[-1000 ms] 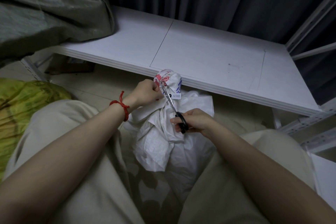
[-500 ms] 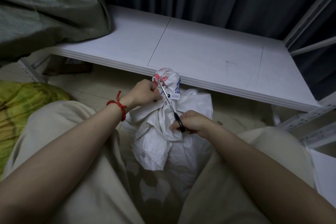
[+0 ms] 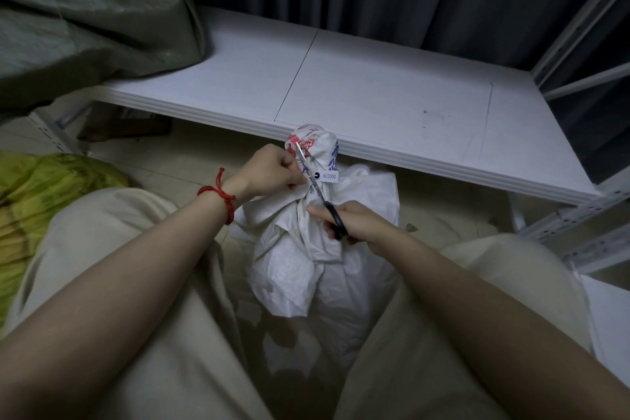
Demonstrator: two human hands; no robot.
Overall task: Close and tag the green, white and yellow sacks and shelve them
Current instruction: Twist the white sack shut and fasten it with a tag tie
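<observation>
The white sack [image 3: 306, 266] stands on the floor between my knees, its gathered neck bunched up with red and blue print. A small white numbered tag [image 3: 327, 176] hangs at the neck. My left hand [image 3: 272, 169] pinches something thin at the neck, just left of the tag. My right hand [image 3: 354, 225] grips black-handled scissors [image 3: 315, 184], whose blades point up along the neck beside the tag. The green sack [image 3: 85, 10] lies on the left end of the shelf. The yellow sack [image 3: 41, 194] lies on the floor at the left.
The white shelf board [image 3: 392, 102] runs across in front of me, with a dark curtain behind it. Metal shelf uprights [image 3: 579, 222] stand at the right. A brown cardboard piece [image 3: 126, 123] lies under the shelf at the left.
The scissor blades have shifted slightly along the sack's neck. Both hands stay at the neck.
</observation>
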